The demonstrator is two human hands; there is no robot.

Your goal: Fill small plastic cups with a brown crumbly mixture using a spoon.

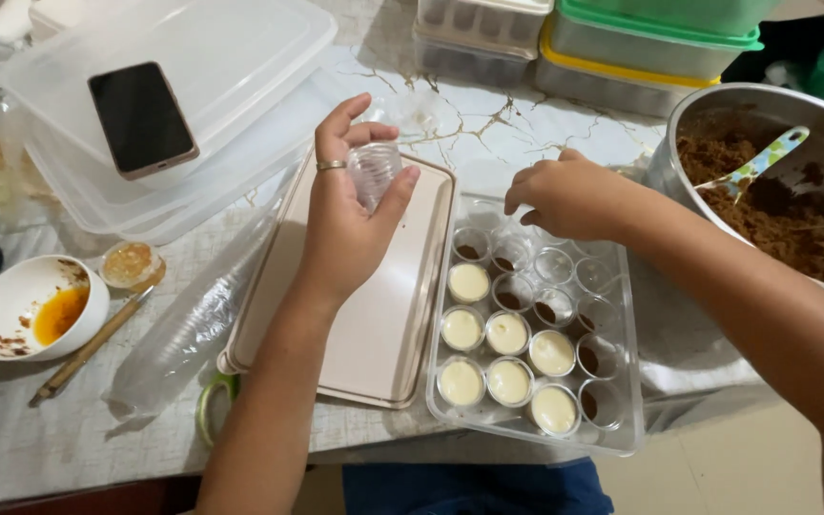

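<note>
Clear plastic is what we grasp: our left hand (345, 224) pinches a small empty cup (374, 172) above the beige tray (388, 315). Our right hand (569, 195), fingers curled down, touches the cups at the 12 o'clock end of the clear compartment tray (622, 420); whether it grips one we cannot tell. At 3 o'clock a steel bowl (708, 119) holds brown crumbs on the marbled surface (488, 119).

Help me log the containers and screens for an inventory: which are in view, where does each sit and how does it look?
Phone: dark blank screen, on the clear lidded boxes, far left.
Stacked tubs: far right, green and yellow lids.
Clear tray: under the right hand, round cups, some cream-filled.
Clear cup: in the left hand.
</note>
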